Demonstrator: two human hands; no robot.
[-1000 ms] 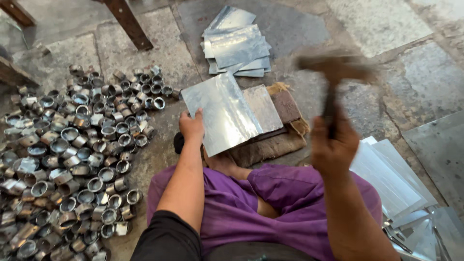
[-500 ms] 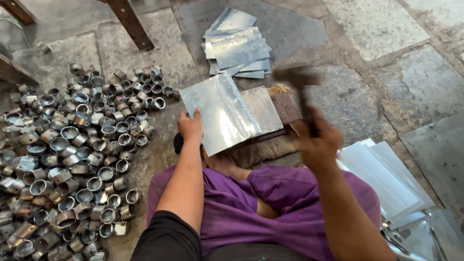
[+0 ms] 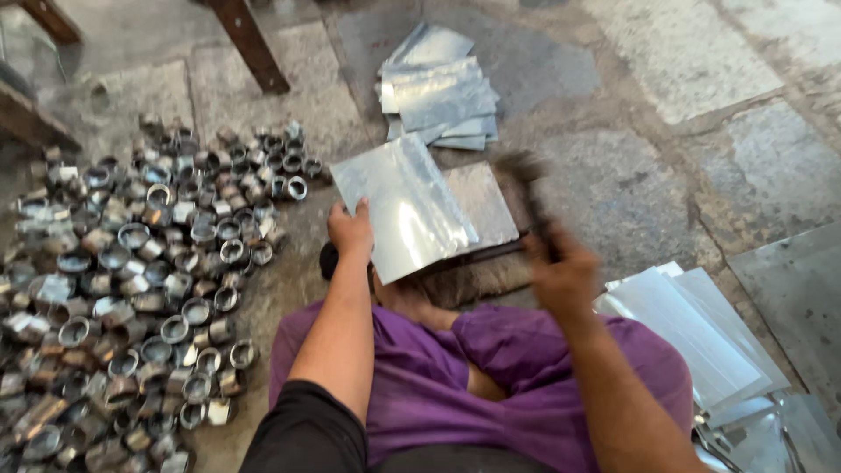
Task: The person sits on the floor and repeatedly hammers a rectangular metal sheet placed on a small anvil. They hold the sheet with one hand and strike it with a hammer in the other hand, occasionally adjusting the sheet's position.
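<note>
Left fingers (image 3: 352,229) pin metal sheet (image 3: 405,206); right hand (image 3: 561,273) grips blurred hammer (image 3: 528,194). Risk: mishit near left fingers, sheet slips.

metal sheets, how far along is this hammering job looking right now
Done: a large heap of small metal rings lies on the floor to the left. In hand: the left hand holds a shiny metal sheet on a block, while the right hand grips a blurred hammer. Left: a stack of flat sheets ahead and more sheets to the right look unworked.
</note>
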